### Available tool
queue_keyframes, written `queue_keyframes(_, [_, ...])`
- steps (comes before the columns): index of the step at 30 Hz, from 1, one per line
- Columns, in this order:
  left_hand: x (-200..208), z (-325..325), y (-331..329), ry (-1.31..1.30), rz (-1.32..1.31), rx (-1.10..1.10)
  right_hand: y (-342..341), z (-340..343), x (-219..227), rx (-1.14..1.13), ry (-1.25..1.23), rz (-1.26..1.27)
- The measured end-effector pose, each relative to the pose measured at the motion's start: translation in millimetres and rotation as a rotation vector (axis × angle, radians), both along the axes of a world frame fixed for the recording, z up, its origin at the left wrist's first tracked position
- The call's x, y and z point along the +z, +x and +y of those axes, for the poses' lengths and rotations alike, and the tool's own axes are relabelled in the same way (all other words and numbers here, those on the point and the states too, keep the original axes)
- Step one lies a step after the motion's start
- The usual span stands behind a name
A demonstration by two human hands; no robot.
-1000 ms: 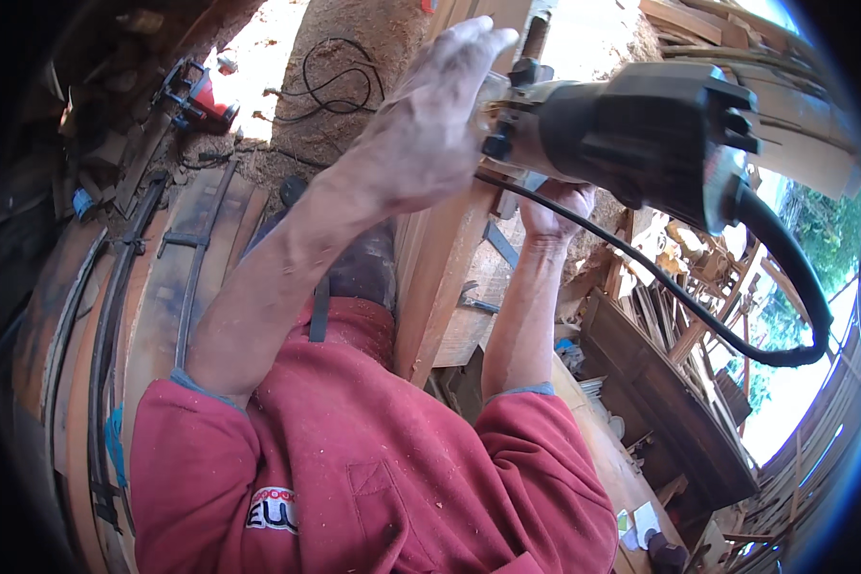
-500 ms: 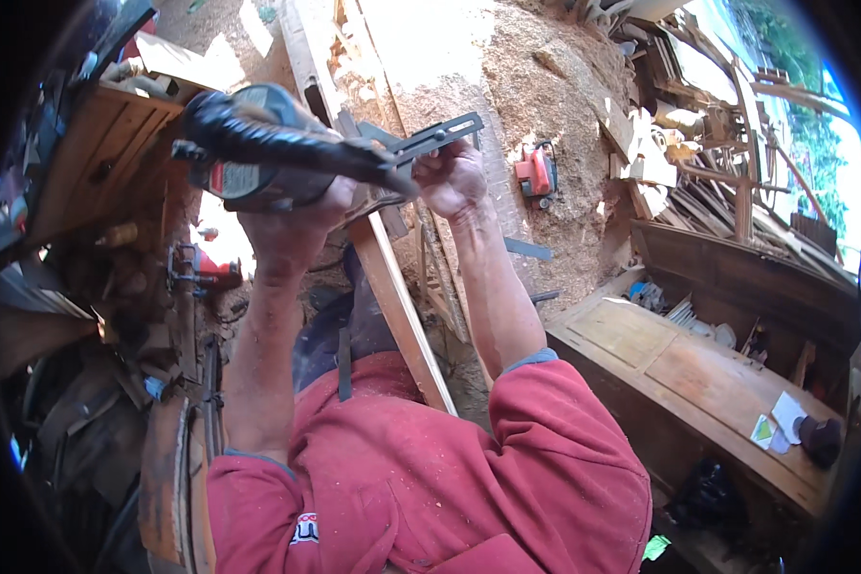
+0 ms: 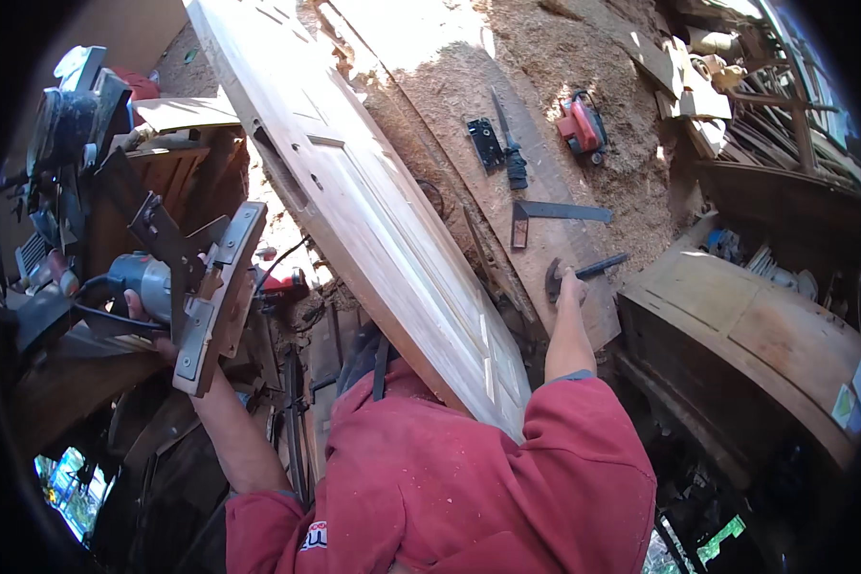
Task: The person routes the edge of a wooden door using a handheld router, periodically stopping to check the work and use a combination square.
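Observation:
On the left, my left hand (image 3: 153, 325) is closed round a corded power tool (image 3: 148, 285), which looks like a router. It has a grey motor body and a long metal fence faced with wood. That fence hides part of my fingers. Farther right, my right hand (image 3: 571, 285) is down on a plank, closed on a hammer (image 3: 598, 267) close to its head; the dark handle points right. Between my arms a pale panelled wooden door (image 3: 378, 220) slants across, with small holes and a slot cut near its left edge.
Beyond my right hand lie a try square (image 3: 560, 212), a chisel (image 3: 509, 143), a black metal plate (image 3: 486, 143) and a red power tool (image 3: 582, 127) among sawdust. To the right stands a wooden cabinet (image 3: 737, 316). Scrap wood (image 3: 794, 124) is piled behind it.
My left hand has swung the power tool away to the left and tilted it. My right hand has left the tool's fence and moved right, down to the hammer. More of the door now shows.

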State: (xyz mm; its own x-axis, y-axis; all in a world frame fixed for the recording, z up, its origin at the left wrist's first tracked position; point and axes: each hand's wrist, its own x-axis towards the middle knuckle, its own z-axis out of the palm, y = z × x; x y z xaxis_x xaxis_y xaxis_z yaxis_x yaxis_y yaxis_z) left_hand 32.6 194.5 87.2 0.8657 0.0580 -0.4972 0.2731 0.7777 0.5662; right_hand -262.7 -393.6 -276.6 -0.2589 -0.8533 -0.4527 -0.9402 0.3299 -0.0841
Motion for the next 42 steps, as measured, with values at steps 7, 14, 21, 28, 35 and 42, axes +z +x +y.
queue_keyframes(7, [-21.8, -32.3, -31.3, -0.048, 0.041, 0.005, -48.5, -28.3, -55.3, -0.075, 0.124, -0.281])
queue_keyframes(14, [8.4, -39.8, -56.7, 0.008, 0.047, -0.077, -21.9, 24.7, -17.5, -0.156, 0.181, -0.858])
queue_keyframes(21, [3.3, -47.0, -73.3, -0.156, 0.122, -0.102, 106.1, 74.2, 185.1, -0.063, 1.113, -1.774])
queue_keyframes(28, [2.6, -59.6, -71.2, -0.085, 0.169, -0.113, 228.2, 140.9, 361.4, 1.163, 0.923, -1.558])
queue_keyframes(35, [-14.6, -53.5, -73.2, -0.059, 0.194, -0.093, 260.2, 191.1, 406.3, 2.149, -0.447, -1.177])
queue_keyframes(42, [-23.5, -59.4, -78.1, -0.091, 0.229, -0.098, 256.5, 206.2, 397.3, 2.145, -0.492, -1.205])
